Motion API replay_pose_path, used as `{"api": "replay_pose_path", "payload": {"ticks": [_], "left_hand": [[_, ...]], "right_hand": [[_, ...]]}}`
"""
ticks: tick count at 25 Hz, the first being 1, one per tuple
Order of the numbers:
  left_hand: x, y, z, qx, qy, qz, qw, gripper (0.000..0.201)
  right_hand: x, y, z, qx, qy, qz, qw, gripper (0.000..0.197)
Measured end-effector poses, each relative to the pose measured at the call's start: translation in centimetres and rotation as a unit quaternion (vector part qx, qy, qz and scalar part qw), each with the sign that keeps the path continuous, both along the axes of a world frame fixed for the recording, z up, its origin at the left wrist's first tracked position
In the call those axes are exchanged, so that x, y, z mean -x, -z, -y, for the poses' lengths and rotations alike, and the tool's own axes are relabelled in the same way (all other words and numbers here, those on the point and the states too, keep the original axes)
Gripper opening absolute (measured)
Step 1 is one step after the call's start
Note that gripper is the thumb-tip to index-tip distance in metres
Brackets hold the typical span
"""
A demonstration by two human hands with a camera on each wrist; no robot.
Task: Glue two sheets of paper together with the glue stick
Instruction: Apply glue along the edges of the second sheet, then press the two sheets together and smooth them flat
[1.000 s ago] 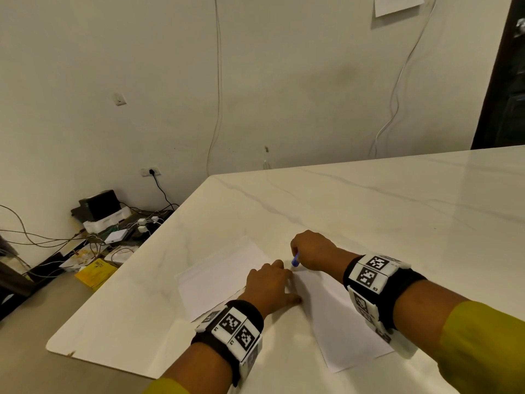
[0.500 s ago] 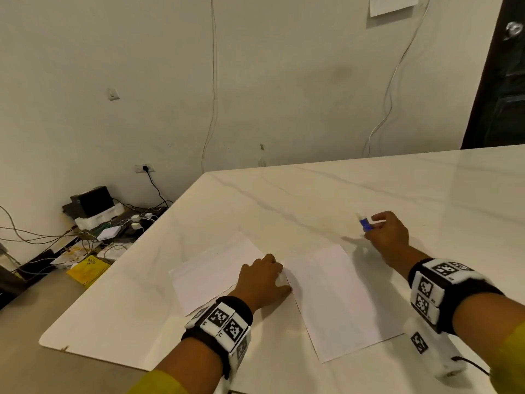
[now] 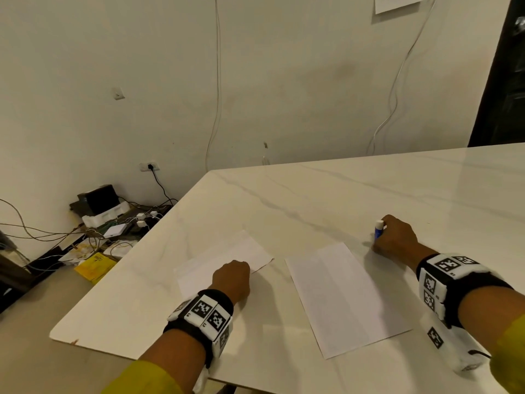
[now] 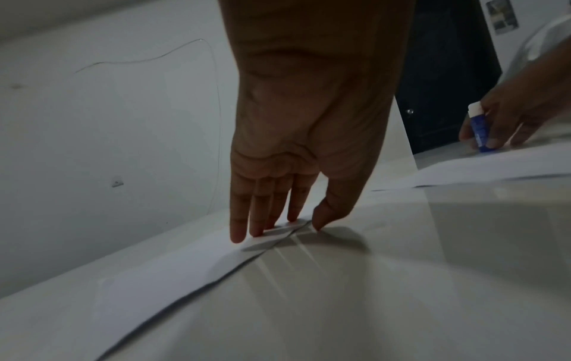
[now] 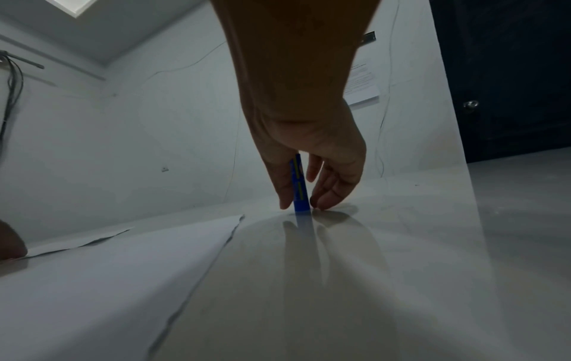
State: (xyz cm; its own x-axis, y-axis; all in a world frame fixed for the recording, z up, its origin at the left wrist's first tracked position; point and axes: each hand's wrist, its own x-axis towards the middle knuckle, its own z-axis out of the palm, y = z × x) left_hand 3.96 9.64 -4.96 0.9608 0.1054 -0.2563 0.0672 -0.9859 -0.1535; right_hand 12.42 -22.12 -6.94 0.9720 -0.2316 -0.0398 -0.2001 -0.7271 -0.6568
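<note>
Two white sheets lie side by side on the marble table [image 3: 312,200]. My left hand [image 3: 234,273] is at the near right edge of the left sheet [image 3: 224,253]. In the left wrist view its straight fingers [image 4: 247,229] press on top and the thumb meets the slightly raised edge, pinching the left sheet [image 4: 173,266]. The right sheet [image 3: 341,297] lies flat and untouched. Beyond its far right corner my right hand [image 3: 379,244] grips the blue glue stick [image 3: 378,229], white cap on. The glue stick [image 5: 299,188] stands upright with its base on the table.
The table's left edge and rounded corner [image 3: 56,334] lie close to the left sheet. Below, the floor holds cables, boxes and a yellow packet [image 3: 95,265]. A dark door [image 3: 502,81] stands at the far right. Bare tabletop stretches behind both sheets.
My right hand has carried the glue stick off the right sheet, rightward and away, and stood it on the table. My left hand has shifted left onto the left sheet's edge.
</note>
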Motion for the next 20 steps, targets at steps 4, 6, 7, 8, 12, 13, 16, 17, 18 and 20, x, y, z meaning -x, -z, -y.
{"api": "replay_pose_path", "payload": {"ticks": [4, 6, 7, 8, 12, 13, 16, 17, 18, 20], "left_hand": [[0.3, -0.1, -0.1, -0.049, 0.048, 0.046, 0.997, 0.027], [0.5, -0.2, 0.0, -0.068, 0.066, 0.05, 0.994, 0.024], [0.6, -0.2, 0.1, -0.076, 0.072, 0.051, 0.993, 0.022], [0.6, -0.3, 0.3, -0.08, 0.076, 0.055, 0.992, 0.022], [0.8, -0.1, 0.8, -0.08, 0.076, 0.07, 0.991, 0.026], [0.8, -0.2, 1.0, -0.076, 0.074, 0.07, 0.992, 0.026], [0.8, -0.9, 2.0, -0.056, 0.07, 0.076, 0.993, 0.026], [0.8, -1.4, 2.6, -0.045, 0.07, 0.086, 0.993, 0.027], [0.8, -1.9, 3.5, -0.029, 0.072, 0.097, 0.992, 0.027], [1.0, -2.8, 5.8, 0.02, 0.079, 0.122, 0.989, 0.025]], "right_hand": [[-0.1, -0.7, -0.1, -0.012, -0.005, -0.039, 0.999, 0.068], [0.1, -1.2, -0.3, -0.032, -0.002, -0.051, 0.998, 0.094], [0.4, -1.5, -0.3, -0.039, -0.005, -0.048, 0.998, 0.107], [0.7, -1.8, -0.2, -0.029, -0.011, -0.037, 0.999, 0.117], [1.6, -3.6, -0.1, 0.109, -0.016, 0.044, 0.993, 0.128], [2.0, -4.1, -0.4, 0.129, -0.014, 0.09, 0.988, 0.122], [2.5, -5.1, -2.0, 0.014, -0.052, 0.305, 0.951, 0.061], [2.6, -5.7, -2.8, -0.054, -0.08, 0.296, 0.95, 0.037], [2.8, -6.2, -4.0, -0.112, -0.121, 0.21, 0.964, 0.031], [3.6, -6.5, -6.5, -0.161, -0.221, -0.074, 0.959, 0.044]]}}
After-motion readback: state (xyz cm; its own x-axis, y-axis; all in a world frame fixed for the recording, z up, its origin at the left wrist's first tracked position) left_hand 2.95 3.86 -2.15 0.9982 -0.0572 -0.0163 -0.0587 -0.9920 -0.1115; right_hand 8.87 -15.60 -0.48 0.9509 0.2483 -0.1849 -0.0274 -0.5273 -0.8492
